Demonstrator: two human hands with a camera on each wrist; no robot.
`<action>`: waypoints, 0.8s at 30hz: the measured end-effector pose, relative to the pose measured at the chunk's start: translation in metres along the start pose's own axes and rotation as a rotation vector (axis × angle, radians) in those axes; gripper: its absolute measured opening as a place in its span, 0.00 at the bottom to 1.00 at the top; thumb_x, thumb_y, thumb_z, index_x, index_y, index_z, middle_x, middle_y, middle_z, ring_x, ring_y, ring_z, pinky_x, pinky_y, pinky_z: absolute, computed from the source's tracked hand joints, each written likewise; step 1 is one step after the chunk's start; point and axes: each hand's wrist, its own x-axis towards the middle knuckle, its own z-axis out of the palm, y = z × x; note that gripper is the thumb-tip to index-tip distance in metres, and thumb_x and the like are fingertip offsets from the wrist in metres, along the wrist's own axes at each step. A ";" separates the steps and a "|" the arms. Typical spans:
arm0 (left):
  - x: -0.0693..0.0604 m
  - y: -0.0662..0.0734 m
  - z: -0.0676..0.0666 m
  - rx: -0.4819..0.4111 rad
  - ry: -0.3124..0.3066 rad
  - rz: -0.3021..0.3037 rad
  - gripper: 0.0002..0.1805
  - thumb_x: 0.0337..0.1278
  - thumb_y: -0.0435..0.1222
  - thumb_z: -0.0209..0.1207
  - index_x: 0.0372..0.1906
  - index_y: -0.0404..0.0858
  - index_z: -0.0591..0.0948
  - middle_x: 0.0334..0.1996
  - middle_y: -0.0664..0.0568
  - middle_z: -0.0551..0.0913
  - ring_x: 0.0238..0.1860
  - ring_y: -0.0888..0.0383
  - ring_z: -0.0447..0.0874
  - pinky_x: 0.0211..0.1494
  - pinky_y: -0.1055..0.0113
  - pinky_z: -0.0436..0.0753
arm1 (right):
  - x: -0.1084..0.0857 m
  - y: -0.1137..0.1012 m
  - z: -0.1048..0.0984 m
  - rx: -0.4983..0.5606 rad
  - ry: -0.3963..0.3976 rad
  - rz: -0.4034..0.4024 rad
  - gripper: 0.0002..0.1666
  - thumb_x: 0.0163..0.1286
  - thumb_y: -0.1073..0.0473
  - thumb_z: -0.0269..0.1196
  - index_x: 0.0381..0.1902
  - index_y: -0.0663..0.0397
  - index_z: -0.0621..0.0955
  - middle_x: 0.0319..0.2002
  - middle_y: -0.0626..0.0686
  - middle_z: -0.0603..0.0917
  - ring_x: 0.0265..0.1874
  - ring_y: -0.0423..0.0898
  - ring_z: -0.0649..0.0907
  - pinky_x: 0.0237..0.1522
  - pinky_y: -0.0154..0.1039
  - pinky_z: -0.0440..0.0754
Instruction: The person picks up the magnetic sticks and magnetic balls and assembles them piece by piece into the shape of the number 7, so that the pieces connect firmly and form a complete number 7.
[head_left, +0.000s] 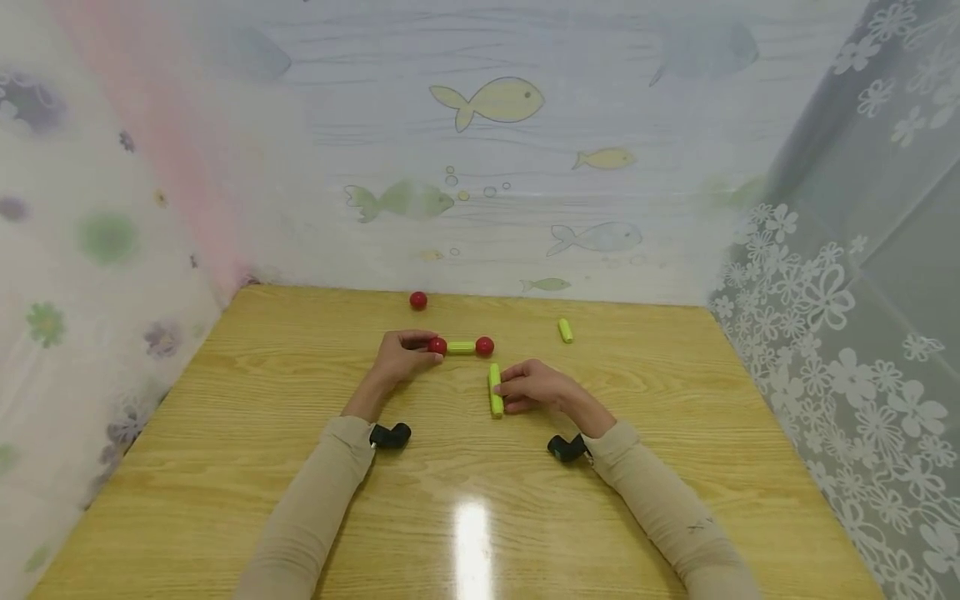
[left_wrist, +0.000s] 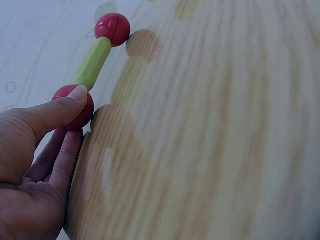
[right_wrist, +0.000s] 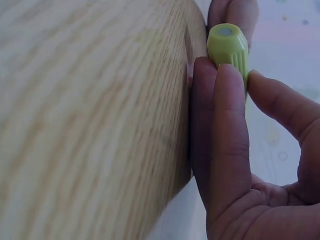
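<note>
My left hand [head_left: 400, 358] pinches a red ball [head_left: 437, 346] between thumb and fingers. That ball sits on one end of a short yellow-green rod [head_left: 461, 347], and a second red ball [head_left: 484, 346] caps the other end. The left wrist view shows the thumb over the held ball [left_wrist: 80, 117], with the rod [left_wrist: 93, 62] leading up to the far ball [left_wrist: 113, 30]. Closer to me, my right hand [head_left: 542, 386] holds a longer yellow-green rod [head_left: 495, 392] between thumb and fingertips. In the right wrist view, this rod [right_wrist: 227, 42] shows a grey dot on its end.
A loose red ball [head_left: 418, 300] lies near the table's back edge. A short yellow-green rod [head_left: 566, 331] lies at the back right of the wooden table [head_left: 637, 517]. Behind the table hangs a curtain [head_left: 487, 167] printed with fish.
</note>
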 end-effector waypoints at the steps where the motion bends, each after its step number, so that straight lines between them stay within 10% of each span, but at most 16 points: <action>1: 0.000 0.000 0.000 0.002 -0.004 -0.004 0.27 0.52 0.30 0.75 0.60 0.34 0.83 0.59 0.36 0.82 0.60 0.45 0.82 0.57 0.64 0.84 | 0.000 0.000 0.001 -0.006 0.007 0.001 0.28 0.75 0.62 0.62 0.67 0.73 0.71 0.47 0.58 0.83 0.33 0.40 0.86 0.41 0.35 0.88; 24: 0.003 -0.001 -0.001 0.018 0.014 0.025 0.26 0.51 0.29 0.75 0.58 0.34 0.85 0.57 0.37 0.84 0.56 0.48 0.84 0.55 0.66 0.85 | 0.015 -0.007 0.010 -0.017 0.080 -0.004 0.25 0.74 0.62 0.63 0.64 0.71 0.74 0.37 0.54 0.85 0.26 0.38 0.85 0.33 0.31 0.87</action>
